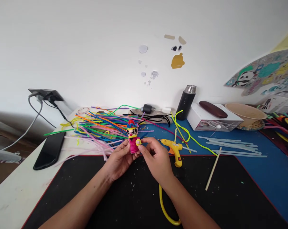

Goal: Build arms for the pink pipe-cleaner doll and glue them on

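Observation:
A small pipe-cleaner doll (133, 145) stands upright between my hands, with a magenta body, a yellow and dark face and a blue and red top. My left hand (121, 160) is closed around its lower body from the left. At the doll's right side, my right hand (157, 157) pinches a small round yellow piece (138, 142) with a pale centre between thumb and index finger. This piece touches the doll or lies very close to it; I cannot tell which. Just right of my right hand lies a yellow hot glue gun (174, 149).
Many coloured pipe cleaners (103, 122) lie spread behind my hands. Clear glue sticks (236, 149) and a wooden stick (213, 168) are on the right. A black phone (49, 150) lies left. Along the wall stand a black thermos (186, 103), a white box (213, 119) and a bowl (245, 114).

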`<state>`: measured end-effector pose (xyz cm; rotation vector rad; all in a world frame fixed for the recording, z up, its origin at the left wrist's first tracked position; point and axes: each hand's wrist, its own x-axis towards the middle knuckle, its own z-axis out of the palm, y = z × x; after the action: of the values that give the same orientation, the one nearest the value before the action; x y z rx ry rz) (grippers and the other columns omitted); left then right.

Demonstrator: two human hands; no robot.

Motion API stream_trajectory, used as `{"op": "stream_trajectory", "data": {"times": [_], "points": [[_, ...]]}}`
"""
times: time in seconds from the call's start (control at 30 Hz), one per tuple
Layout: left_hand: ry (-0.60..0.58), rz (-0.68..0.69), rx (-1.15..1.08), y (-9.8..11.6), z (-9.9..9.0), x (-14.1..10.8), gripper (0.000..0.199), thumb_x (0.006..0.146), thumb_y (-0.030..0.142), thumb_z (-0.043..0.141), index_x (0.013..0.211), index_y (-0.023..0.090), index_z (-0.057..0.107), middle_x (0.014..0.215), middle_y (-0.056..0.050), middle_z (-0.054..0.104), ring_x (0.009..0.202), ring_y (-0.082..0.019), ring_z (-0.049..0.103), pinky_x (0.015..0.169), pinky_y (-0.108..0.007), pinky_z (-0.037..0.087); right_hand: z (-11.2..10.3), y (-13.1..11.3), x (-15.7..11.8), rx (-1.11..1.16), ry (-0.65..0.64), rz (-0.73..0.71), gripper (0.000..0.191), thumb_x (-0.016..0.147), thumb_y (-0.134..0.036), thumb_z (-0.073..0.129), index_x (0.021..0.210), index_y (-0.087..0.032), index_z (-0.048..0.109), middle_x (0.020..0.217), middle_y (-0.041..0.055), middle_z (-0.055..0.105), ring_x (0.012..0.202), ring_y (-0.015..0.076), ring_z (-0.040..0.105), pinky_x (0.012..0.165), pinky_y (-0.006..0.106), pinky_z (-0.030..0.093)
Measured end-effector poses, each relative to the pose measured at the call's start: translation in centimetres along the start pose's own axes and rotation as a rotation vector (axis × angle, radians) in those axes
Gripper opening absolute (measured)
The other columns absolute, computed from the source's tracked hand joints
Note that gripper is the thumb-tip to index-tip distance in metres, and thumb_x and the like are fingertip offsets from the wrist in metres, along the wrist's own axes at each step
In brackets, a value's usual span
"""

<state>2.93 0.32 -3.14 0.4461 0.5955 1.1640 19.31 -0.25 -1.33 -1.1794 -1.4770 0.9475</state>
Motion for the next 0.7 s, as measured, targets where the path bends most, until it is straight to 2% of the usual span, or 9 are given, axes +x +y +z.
{"op": "stream_trajectory", "data": {"times": [0.3,0.47,0.7], "points": [[-0.020,0.047,0.007,-0.19,-0.43,-0.01,0.034,0.073,0.026,0.097,0.099,0.014,0.078,0.094,-0.004,0.076,0.077,-0.013,0.067,0.074,-0.026,0.057,-0.08,-0.02,0.25,0.162,-0.047,0.060,0.026,0.091,-0.044,0.072,0.103,-0.021,0.070,0.061,-0.0067,0.051,0.055,0.0135,0.049,0.053,0.026,0.038],[-0.041,0.067,0.027,-0.37,-0.45,0.04,0.031,0.075,0.025,0.096,0.098,0.015,0.077,0.094,-0.004,0.075,0.079,-0.014,0.067,0.075,-0.026,0.055,0.12,0.09,0.26,0.155,-0.024,0.041,0.023,0.088,-0.039,0.074,0.100,-0.021,0.067,0.060,-0.0074,0.053,0.054,0.0135,0.050,0.053,0.025,0.039],[-0.034,0.095,0.037,-0.50,-0.53,0.11,0.029,0.077,0.024,0.094,0.099,0.015,0.077,0.092,-0.004,0.074,0.077,-0.014,0.066,0.074,-0.026,0.055,0.18,0.37,0.11,0.083,0.022,-0.019,0.020,0.094,-0.039,0.069,0.100,-0.020,0.068,0.060,-0.0075,0.049,0.054,0.0132,0.047,0.053,0.026,0.035]]}}
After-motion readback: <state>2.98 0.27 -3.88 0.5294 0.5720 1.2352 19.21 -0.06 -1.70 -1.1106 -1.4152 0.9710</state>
